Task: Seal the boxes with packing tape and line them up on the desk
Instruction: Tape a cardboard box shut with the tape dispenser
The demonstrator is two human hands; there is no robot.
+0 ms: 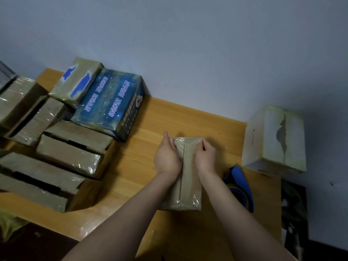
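Observation:
A small brown cardboard box (188, 178) lies on the wooden desk (188, 117), its top seam running away from me and clear tape glinting on it. My left hand (166, 156) lies flat on the box's left flap with straight fingers. My right hand (205, 157) rests on the right flap, its fingers bent at the far edge. A blue tape dispenser (240, 187) lies just right of the box, partly hidden behind my right forearm.
Several taped brown boxes (69, 153) crowd the desk's left side, with a blue printed carton (111, 104) and a smaller box (75, 81) on it at the back. A white taped box (275, 140) stands at the right edge. The wall is close behind.

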